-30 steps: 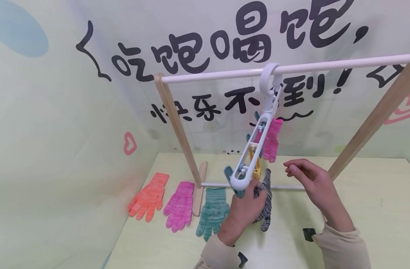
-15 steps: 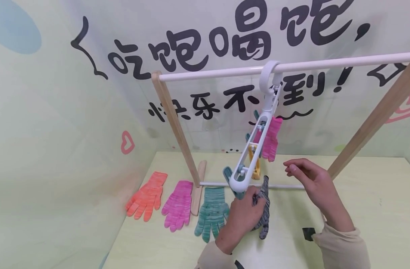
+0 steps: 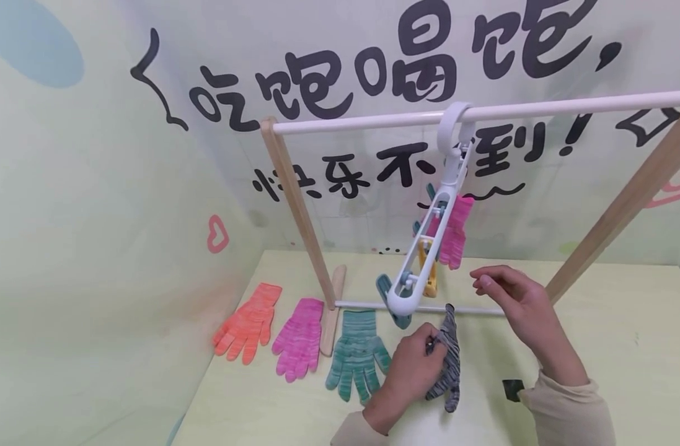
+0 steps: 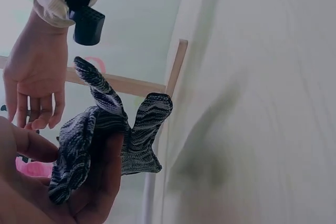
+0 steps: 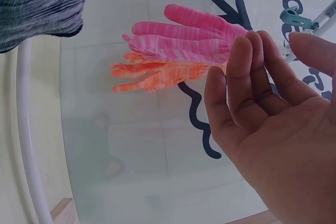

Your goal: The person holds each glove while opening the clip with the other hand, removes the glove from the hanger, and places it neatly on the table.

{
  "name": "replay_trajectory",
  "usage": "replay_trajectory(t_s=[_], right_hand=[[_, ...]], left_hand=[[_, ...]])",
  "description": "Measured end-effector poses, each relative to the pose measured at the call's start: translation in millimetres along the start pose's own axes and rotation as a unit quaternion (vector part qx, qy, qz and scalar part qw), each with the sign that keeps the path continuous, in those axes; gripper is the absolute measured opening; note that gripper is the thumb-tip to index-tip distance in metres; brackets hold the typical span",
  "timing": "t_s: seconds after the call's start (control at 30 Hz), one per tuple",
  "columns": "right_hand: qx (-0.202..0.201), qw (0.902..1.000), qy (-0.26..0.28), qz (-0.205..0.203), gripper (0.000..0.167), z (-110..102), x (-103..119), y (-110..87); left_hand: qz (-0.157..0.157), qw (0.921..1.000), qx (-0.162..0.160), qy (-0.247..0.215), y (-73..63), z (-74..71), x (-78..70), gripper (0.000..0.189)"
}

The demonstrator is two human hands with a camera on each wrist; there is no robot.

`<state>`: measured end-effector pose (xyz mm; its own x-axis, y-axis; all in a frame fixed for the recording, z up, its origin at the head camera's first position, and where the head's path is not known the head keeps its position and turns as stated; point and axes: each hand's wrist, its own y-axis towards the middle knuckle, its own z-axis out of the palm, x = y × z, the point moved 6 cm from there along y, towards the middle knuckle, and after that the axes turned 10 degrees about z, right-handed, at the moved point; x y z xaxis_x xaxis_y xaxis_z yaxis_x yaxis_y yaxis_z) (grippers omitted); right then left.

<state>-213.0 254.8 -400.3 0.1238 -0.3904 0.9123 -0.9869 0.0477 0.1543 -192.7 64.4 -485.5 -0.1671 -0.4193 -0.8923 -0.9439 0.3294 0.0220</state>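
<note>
Pinching a marled black-and-gray knit glove in the left hand, just below the near end of the white clip hanger, with the right hand loosely bent and empty. Probably light, soft, floppy; best taken by the cuff, spread flat.

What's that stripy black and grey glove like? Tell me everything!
The stripy glove is soft-looking black-and-grey knit, with finger parts and a cuff. The left hand holds it between thumb and fingers, so it looks bunched and bent, with some glove fingers sticking out. It is up off the table, near the hanger, but not clipped to it.
</note>
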Motion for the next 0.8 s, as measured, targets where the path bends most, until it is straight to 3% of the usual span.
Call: replay_trajectory(t_s=[0.1,0.43,0.8], right_hand=[[0.0,1.0,-0.001,-0.004,0.022,0.5,-0.9,-0.1],[0.009,1.0,-0.001,0.001,0.022,2.7,-2.1,0.6],[0.01,0.999,-0.037,0.022,0.022,5.9,-4.6,0.6]], left_hand=[[-0.005,1.0,0.002,-0.004,0.7,4.8,4.9,0.011],[-0.033,0.9965,0.038,0.067,1.5,-0.4,19.7,0.024],[-0.02,0.9897,0.079,0.117,-1.2,-6.6,22.4,0.03]])
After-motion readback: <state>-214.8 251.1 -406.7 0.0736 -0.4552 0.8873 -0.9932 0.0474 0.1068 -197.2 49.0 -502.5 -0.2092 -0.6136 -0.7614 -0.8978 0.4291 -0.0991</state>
